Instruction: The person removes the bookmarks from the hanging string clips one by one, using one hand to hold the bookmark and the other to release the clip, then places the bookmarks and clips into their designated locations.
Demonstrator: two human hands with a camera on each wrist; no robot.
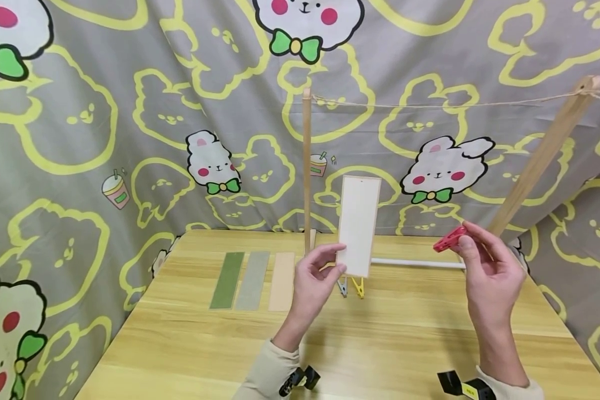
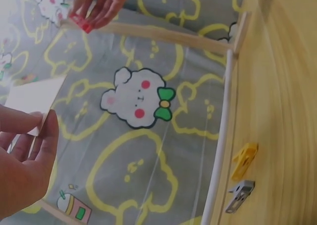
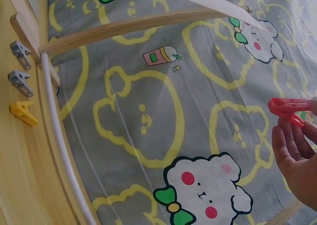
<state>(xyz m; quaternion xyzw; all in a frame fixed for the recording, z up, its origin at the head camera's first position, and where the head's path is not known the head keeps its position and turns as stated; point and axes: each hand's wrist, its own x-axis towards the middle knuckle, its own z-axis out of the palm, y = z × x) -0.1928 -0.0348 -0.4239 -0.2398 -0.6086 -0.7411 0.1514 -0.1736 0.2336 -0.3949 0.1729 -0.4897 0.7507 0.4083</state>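
Observation:
In the head view my left hand (image 1: 312, 278) pinches a white rectangular card (image 1: 360, 225) by its lower left edge. The card is raised nearly upright above the table, with a small hole near its top. To the right, my right hand (image 1: 492, 278) holds a red clothespin (image 1: 449, 239) between thumb and fingers, apart from the card. Above both hands a string (image 1: 410, 105) runs between two wooden posts. The right wrist view shows the red clothespin (image 3: 290, 106) at the fingertips, and the white card (image 3: 218, 2) nearly edge-on at the top.
Green (image 1: 227, 280), grey (image 1: 252, 280) and peach (image 1: 281, 280) cards lie on the table's left side. Two grey clothespins (image 3: 20, 84) and a yellow clothespin (image 3: 23, 113) lie near the white rod (image 1: 420, 263). The left post (image 1: 307, 166) and slanted right post (image 1: 540, 161) rise behind.

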